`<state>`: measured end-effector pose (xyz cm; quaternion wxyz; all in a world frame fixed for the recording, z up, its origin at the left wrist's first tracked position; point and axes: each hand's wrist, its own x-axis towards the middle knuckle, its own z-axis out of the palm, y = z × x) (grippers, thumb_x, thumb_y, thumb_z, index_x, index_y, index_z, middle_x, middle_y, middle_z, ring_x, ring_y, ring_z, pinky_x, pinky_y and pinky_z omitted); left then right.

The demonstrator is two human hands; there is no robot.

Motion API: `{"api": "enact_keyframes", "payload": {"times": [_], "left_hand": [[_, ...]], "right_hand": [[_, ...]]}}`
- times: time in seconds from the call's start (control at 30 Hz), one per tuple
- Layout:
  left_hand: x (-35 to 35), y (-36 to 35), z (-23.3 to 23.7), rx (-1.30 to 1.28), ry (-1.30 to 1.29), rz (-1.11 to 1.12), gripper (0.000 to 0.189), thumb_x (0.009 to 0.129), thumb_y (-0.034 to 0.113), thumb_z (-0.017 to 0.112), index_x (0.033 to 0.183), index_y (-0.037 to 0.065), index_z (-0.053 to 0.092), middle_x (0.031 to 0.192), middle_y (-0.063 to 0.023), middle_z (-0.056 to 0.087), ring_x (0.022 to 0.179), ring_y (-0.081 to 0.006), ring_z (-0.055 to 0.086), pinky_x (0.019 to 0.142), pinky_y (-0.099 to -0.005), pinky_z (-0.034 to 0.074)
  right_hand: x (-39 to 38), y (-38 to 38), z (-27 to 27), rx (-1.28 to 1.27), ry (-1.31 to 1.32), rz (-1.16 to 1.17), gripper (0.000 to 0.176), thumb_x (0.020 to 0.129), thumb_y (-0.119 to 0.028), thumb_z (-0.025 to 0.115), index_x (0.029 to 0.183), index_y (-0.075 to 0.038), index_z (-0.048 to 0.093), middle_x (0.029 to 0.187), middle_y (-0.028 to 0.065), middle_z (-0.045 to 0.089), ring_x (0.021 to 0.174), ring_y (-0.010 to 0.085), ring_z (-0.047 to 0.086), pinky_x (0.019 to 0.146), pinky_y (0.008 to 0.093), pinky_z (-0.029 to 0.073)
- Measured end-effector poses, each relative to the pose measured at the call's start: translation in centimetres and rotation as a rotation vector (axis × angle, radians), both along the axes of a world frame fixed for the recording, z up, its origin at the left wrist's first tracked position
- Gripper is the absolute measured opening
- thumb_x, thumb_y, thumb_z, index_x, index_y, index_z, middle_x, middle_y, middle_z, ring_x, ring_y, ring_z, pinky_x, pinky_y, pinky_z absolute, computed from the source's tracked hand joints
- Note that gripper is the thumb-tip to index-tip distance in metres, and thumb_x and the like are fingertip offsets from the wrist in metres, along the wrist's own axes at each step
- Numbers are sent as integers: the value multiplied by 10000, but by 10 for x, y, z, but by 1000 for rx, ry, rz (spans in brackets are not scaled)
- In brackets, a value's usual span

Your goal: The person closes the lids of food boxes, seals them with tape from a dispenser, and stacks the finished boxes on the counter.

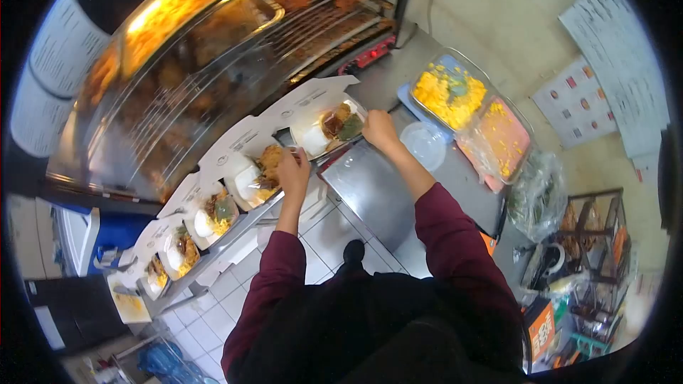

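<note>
Head view: two bare hands stand well apart over open card meal boxes.
The left hand [293, 171] bends its fingers beside a fried piece [269, 159] in the second box from the right [238, 144]; the right hand [380, 129] is at the right edge of the rightmost box [311, 102]. Whether either grips anything, I cannot tell. Both boxes sit on the near side of the display case [135, 162]. Each box should be light and bendable, its filling loose, the fried piece crumbly and perhaps greasy; best held low by opposite walls, not the lid.
</note>
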<state>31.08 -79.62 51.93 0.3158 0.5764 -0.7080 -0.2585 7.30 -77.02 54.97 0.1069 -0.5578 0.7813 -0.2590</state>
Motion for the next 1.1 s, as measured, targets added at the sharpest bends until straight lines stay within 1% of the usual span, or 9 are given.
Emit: {"api": "enact_keyframes", "payload": {"times": [0.07,0.17,0.37,0.6,0.73,0.83,0.93,1.03,1.1], "left_hand": [[-13,-17,-11,-32,-288,25,324,873,266,555,786,-39,623,730,-228,637,704,-370,633,646,-440,477],[-24,-41,-16,-40,-149,-163,363,827,286,593,768,-68,644,752,-237,643,728,-376,636,678,-444,481],[-34,-74,-53,-179,-128,-366,229,710,184,651,775,-34,676,684,-154,671,590,-204,642,579,-324,495],[-91,90,73,114,330,-693,99,770,23,647,822,-59,627,642,-4,570,566,-64,502,529,-197,415],[-123,185,80,286,336,-910,108,760,16,657,832,-61,632,648,-26,600,575,-61,528,542,-205,437],[-145,225,48,383,306,-1082,103,746,9,651,815,-65,633,643,-58,625,570,-68,539,541,-222,451],[-140,217,36,248,329,-1003,104,744,8,648,814,-67,633,636,-53,617,573,-73,542,545,-220,452],[-118,166,14,280,411,-894,122,770,21,649,861,-60,643,670,-37,612,596,-69,533,551,-211,444],[-99,124,-2,292,302,-917,149,793,36,648,906,-61,645,697,-23,606,607,-70,531,556,-210,442]], "right_hand": [[-9,9,-5,-49,28,-24,143,661,-73,606,695,62,642,713,284,602,716,430,618,716,475,498],[-7,32,20,6,3,-31,141,614,-82,631,634,57,626,686,279,594,689,417,621,673,475,506],[-13,102,31,-74,-89,-191,146,625,-114,640,662,27,634,693,252,614,714,418,622,654,476,515],[-18,304,91,-143,-31,-454,160,730,-125,577,671,23,592,630,231,569,612,402,571,598,464,459],[2,419,110,-38,-116,-684,183,738,-136,523,670,19,591,672,231,585,663,423,573,652,494,449],[5,474,45,-69,-91,-823,225,783,-171,520,692,22,594,598,205,565,611,402,575,626,482,450],[18,489,45,-43,-587,-765,253,814,-214,535,837,23,621,684,177,603,693,337,609,682,439,463],[8,496,8,-432,-598,-595,237,806,-159,584,991,-10,572,1082,151,589,1014,269,555,848,376,440],[-2,483,19,-91,-48,-433,717,702,-187,701,1338,-103,380,1354,178,370,1243,321,358,1043,503,255]]}}
